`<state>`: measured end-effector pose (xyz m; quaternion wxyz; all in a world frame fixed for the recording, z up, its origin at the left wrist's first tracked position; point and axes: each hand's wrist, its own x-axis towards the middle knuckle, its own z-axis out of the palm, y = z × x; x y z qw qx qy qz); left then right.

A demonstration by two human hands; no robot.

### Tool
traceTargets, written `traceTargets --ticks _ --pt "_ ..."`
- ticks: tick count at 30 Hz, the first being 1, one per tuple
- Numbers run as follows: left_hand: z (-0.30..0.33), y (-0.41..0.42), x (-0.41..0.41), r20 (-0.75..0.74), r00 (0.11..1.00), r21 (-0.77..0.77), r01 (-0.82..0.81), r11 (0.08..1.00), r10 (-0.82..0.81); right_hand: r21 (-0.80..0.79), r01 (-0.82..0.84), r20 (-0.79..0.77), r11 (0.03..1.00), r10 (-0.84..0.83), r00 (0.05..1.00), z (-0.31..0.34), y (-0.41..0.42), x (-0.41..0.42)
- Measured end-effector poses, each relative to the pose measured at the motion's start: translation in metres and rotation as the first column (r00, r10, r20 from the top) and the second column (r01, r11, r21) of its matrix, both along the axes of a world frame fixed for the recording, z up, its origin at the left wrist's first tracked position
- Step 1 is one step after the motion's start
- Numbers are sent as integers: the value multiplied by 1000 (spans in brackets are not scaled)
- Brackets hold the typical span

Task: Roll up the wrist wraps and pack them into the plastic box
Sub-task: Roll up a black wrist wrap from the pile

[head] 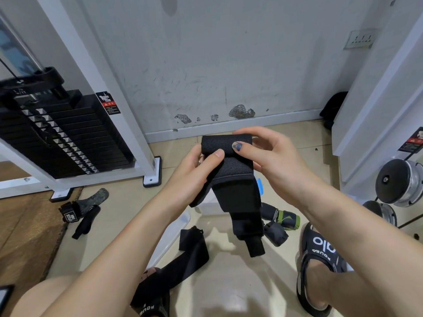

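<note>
Rolling is under way: our left hand (194, 165) and right hand (263, 152) pinch the black wrist wrap (231, 170) held above the plastic box (208, 209); next we judge tighter turns needed along its hanging tail.

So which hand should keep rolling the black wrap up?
Probably the right hand: its thumb and fingers pinch the rolled top of the black wrist wrap. The left hand grips the side, steadying it.
</note>
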<state>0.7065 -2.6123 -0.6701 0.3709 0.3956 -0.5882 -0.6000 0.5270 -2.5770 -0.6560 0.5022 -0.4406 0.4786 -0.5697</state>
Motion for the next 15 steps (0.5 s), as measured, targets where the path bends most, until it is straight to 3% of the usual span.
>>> traceTargets --ticks 7,15 --pt "-2 4 -3 91 996 -97 21 995 -13 -47 14 -42 999 -16 999 -2 0 -1" --pt "-4 -2 2 7 1000 -47 -7 999 7 -105 13 -73 994 -21 997 -3 2 4"
